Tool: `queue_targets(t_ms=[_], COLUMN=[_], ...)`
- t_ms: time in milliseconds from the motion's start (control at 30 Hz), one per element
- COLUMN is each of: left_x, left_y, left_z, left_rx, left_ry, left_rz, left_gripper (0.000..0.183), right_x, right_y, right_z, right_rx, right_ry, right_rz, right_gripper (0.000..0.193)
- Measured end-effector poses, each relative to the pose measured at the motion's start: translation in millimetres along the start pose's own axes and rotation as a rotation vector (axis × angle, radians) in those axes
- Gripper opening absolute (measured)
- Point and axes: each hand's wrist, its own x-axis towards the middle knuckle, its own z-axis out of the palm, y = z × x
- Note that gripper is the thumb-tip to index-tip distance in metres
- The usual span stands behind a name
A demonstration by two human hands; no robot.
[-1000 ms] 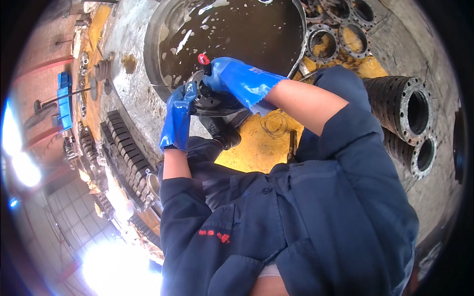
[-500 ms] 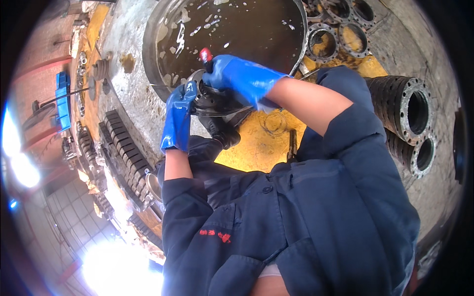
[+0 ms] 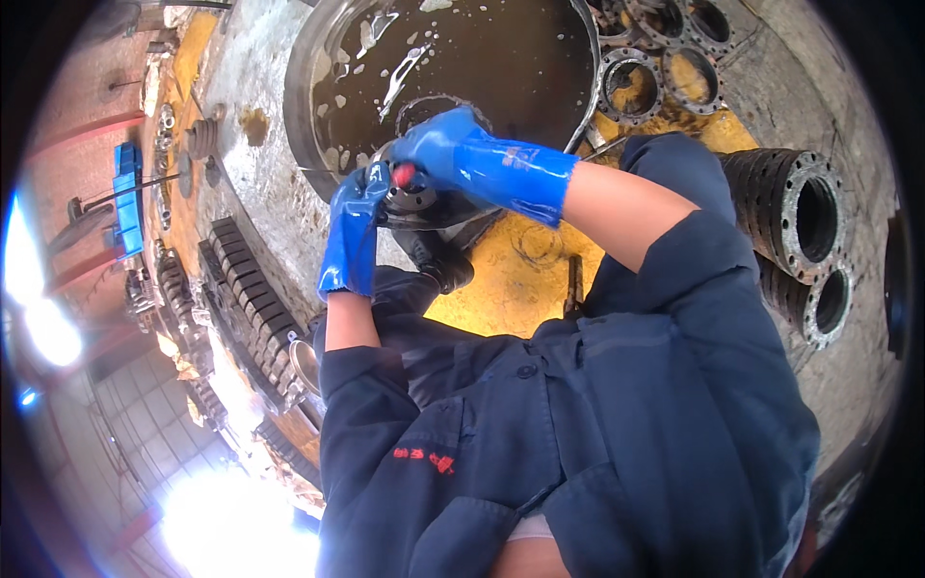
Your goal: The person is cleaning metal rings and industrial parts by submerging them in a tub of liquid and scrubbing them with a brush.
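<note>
Both my hands wear long blue rubber gloves and work at the near rim of a round metal tub [image 3: 301,116] of brown, foamy liquid. My left hand [image 3: 356,197] is closed on the left edge of a round metal flange [image 3: 414,200] with bolt holes, held at the rim. My right hand [image 3: 441,144] is closed over the flange around a tool with a red end [image 3: 404,175]. The rest of that tool is hidden by the glove, so its kind does not show. Beyond the right glove, a ring-shaped outline [image 3: 431,100] shows in the liquid.
Several flange rings [image 3: 631,87] lie at the tub's right. Farther right, stacked flanges [image 3: 814,220] rest on their sides on the concrete. On the left are a row of dark metal blocks [image 3: 252,303] and a blue bin [image 3: 126,197]. Yellow floor [image 3: 501,294] lies below my hands.
The tool's red end has swung from above the right glove down toward me, over the flange. My right hand has turned with it; the left stays at the flange's edge.
</note>
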Motion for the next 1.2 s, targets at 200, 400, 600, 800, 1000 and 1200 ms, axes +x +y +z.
queue_targets(t_ms=[200, 400, 600, 800, 1000, 1200], left_x=[11.2, -1.3, 4.6, 0.0, -4.7, -20.0], left_y=[-14.3, -4.4, 5.5, -2.4, 12.1, 52.5], left_z=[-18.0, -2.0, 4.2, -5.8, -5.4, -9.3], left_rx=[0.132, -0.075, -0.037, 0.002, -0.052, -0.04], left_ry=[-0.021, 0.053, -0.036, 0.012, -0.032, -0.134], left_rz=[-0.113, -0.055, -0.046, -0.038, -0.028, -0.141], left_gripper=[0.064, 0.06, 0.058, 0.059, 0.064, 0.066], right_x=[13.6, -32.4, -8.5, -12.4, -25.2, -0.9], right_y=[15.3, 31.8, 60.5, 42.6, 11.4, 24.2], right_z=[4.7, -5.7, -35.8, -20.4, -6.8, 3.0], right_rx=[0.491, 0.943, 0.673, 0.802, 0.864, 0.233], right_ry=[-0.104, -0.009, -0.149, -0.032, -0.067, -0.059], right_rz=[0.559, 0.402, 0.771, 0.594, 0.521, 0.464], right_gripper=[0.043, 0.045, 0.04, 0.04, 0.046, 0.034])
